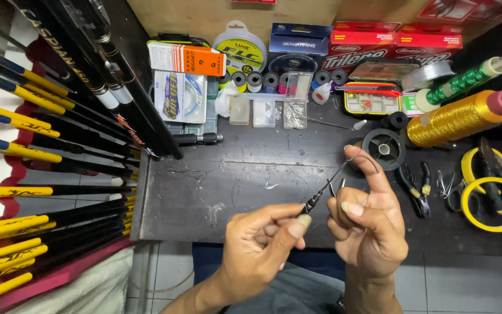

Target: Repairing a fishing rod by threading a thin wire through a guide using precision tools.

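My left hand pinches the thin black tip of a fishing rod between thumb and forefinger, just above the near edge of the dark workbench. My right hand is right beside it, forefinger raised, with a thin dark line looped over that fingertip and running down to the rod tip. Thumb and middle finger of the right hand pinch the line. A black empty spool lies on the bench just behind the raised finger.
Black and yellow fishing rods lean along the left. Line packets, small thread bobbins and clear boxes stand at the back. Gold and green thread spools, pliers, scissors and yellow tape rolls lie on the right.
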